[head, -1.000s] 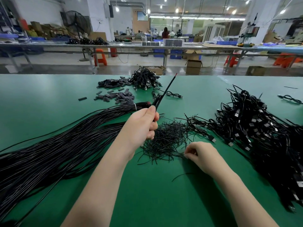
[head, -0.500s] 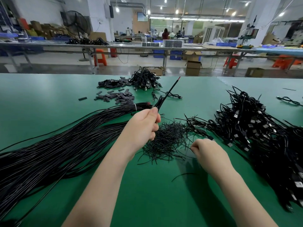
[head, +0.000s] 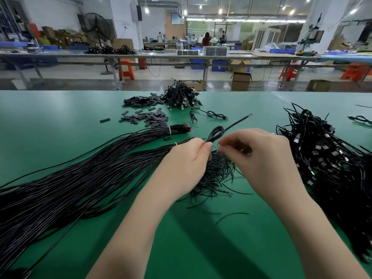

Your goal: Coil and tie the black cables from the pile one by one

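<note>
My left hand (head: pixel 186 168) pinches a black cable (head: pixel 216 133) that is bent into a small loop above its fingertips, with one end sticking up to the right. My right hand (head: pixel 259 158) is close beside the loop, fingers curled; whether it pinches a thin black tie is hard to tell. Under both hands lies a heap of short black twist ties (head: pixel 217 174). A long bundle of straight black cables (head: pixel 80 182) stretches left across the green table (head: pixel 60 117).
A big pile of coiled cables with USB plugs (head: pixel 326 154) fills the right side. Small black sleeves (head: pixel 147 119) and another coiled-cable heap (head: pixel 180 96) lie further back. A single tie (head: pixel 231 215) lies near me. Workbenches and stools stand beyond the table.
My right hand has risen from the tie heap to meet my left hand. The cable, straight before, is now folded into a small loop in my left fingers.
</note>
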Tool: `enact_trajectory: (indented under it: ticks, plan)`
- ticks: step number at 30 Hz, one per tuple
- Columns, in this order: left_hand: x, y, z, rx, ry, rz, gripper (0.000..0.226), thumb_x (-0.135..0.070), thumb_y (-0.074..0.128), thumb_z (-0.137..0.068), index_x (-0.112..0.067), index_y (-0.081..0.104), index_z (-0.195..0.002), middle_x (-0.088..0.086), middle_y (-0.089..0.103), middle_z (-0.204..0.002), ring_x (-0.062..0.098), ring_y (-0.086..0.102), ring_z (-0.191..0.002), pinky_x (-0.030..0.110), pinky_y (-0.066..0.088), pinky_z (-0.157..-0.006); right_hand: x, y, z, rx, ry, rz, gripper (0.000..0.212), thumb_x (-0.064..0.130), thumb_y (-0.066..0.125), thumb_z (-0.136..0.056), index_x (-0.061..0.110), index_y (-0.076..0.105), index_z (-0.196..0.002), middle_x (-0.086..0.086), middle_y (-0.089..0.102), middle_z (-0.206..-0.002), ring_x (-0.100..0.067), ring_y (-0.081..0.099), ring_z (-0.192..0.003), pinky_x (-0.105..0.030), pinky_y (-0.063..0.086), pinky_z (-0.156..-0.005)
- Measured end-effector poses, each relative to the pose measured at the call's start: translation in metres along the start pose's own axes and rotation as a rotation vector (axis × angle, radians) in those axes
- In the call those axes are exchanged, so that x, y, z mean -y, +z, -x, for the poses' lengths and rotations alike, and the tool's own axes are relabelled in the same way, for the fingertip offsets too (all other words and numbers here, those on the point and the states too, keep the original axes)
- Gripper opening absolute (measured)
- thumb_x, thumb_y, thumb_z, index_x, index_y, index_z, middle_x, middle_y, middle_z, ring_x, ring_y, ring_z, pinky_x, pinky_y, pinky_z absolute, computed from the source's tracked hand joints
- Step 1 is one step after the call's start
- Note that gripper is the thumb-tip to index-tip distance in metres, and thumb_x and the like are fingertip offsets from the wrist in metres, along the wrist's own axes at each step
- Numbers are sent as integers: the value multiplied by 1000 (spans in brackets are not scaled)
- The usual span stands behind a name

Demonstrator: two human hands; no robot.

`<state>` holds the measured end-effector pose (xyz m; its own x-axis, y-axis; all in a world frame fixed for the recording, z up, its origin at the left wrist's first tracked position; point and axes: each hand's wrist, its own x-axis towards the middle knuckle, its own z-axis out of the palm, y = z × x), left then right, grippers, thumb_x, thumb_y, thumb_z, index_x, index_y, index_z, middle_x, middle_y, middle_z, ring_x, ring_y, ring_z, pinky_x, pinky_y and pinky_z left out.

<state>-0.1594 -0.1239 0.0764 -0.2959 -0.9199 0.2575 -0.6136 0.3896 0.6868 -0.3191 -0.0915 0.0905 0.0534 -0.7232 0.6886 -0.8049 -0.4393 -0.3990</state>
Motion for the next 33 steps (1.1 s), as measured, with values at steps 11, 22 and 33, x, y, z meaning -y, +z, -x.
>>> enact_trajectory:
  ticks: [11, 22, 33]
  plan:
    - [-18, 8, 8, 84, 131, -313, 39, -49, 25, -100, -21, 52, -106, -2, 60, -84, 27, 59, -82, 39, 45, -67, -4, -12, -1, 23, 163, -464, 19, 15, 81, -73, 32, 73, -71, 14, 72, -68, -7, 67, -63, -24, 53, -60]
    - [-25, 9, 13, 133, 146, -530, 41, -53, 22, -100, -22, 30, -74, -3, 53, -79, 28, 58, -81, 36, 37, -60, -14, -35, -3, 202, 77, -87, 31, 65, 60, -61, 37, 72, -66, 16, 68, -71, -6, 59, -79, -25, 43, -73]
    - [-51, 4, 42, 269, 407, -163, 39, -55, 31, -92, -24, 43, -71, -6, 51, -65, 9, 46, -57, 23, 34, -53, -45, -36, 4, 735, 289, -1084, 20, 29, 84, -67, 24, 66, -58, 1, 66, -64, -11, 55, -53, -17, 42, -51]
